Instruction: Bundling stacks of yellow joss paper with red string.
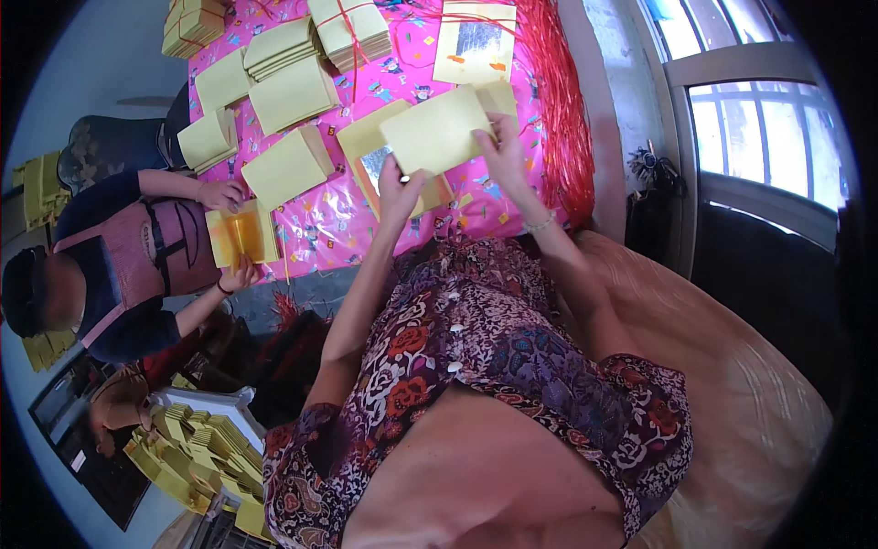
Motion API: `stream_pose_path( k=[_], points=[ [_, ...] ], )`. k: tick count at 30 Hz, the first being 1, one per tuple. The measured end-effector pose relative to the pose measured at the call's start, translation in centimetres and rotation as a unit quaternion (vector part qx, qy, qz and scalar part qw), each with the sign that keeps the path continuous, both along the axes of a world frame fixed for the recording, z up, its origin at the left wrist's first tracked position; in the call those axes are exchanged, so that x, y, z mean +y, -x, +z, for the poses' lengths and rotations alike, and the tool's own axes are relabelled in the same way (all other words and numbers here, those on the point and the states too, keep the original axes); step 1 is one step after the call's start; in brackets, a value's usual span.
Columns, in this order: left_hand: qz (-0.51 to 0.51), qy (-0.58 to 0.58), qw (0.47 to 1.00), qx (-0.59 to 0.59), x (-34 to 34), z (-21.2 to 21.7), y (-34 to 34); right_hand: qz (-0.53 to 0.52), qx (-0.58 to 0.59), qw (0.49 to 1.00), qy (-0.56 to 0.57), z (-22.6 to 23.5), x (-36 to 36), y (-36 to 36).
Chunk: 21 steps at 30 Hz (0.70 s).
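Over the pink table I hold a plain yellow sheet of joss paper, slightly tilted. My left hand pinches its lower left edge between thumb and fingers. On its right edge, my right hand is closed with thumb and fingertips. Whether it is one sheet or a few together, I cannot tell. Beneath it lies another joss paper with a silver foil square, partly covered by the held sheet and my left hand. A further yellow piece shows behind the held sheet's upper right corner.
Folded yellow paper stacks and red-tied bundles cover the table's far left. A foil-faced bundle lies at the far edge. Red strands hang along the right. At left, a co-worker handles a yellow-orange paper.
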<state>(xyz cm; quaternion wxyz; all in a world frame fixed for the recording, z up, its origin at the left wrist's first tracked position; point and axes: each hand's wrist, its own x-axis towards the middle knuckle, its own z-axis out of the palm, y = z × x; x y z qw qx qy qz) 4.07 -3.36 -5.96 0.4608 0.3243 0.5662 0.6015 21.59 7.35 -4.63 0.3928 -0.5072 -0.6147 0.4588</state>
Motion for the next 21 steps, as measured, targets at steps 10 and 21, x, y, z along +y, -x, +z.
stream_pose_path(
  k=[10,21],
  points=[
    [-0.127,0.195,0.917,0.322,8.5,-5.6,-1.4,-0.032,-0.192,0.980,-0.027,-5.5,6.0,-4.9],
    [-0.100,0.216,0.883,0.405,9.8,-4.6,-1.7,-0.052,-0.271,0.960,-0.058,-6.7,6.8,-4.3]
  ],
)
